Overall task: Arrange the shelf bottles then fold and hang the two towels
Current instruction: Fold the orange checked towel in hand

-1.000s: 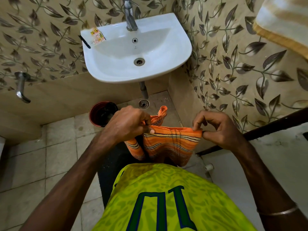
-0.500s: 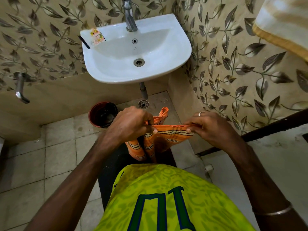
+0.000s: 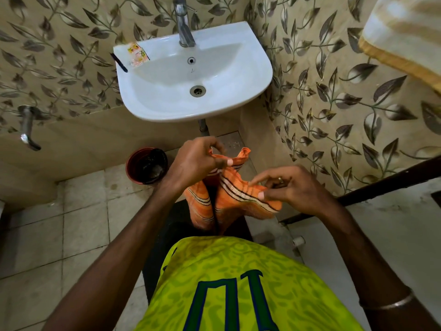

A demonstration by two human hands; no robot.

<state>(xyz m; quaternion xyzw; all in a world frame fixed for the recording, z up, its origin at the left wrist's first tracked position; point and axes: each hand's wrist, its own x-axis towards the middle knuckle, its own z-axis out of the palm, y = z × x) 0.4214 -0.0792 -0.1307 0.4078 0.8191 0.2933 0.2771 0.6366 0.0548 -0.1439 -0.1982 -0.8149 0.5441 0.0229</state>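
Left hand (image 3: pixel 195 161) pinching the upper edge of the orange striped towel (image 3: pixel 229 199), right hand (image 3: pixel 296 187) pinching a lower corner; cloth held mid-air below the sink (image 3: pixel 262 75). Folding step, probably. Next: bringing corners together evenly, then hanging.

We read the number 10 in dark blue on the yellow-green jersey (image 3: pixel 238 283); the sink's packet (image 3: pixel 138 54) print stays illegible.

I see a white wall-mounted sink (image 3: pixel 259 75) against leaf-patterned tiled walls (image 3: pixel 334 96), pale floor tiles (image 3: pixel 78 225) and a red bin (image 3: pixel 147 165).
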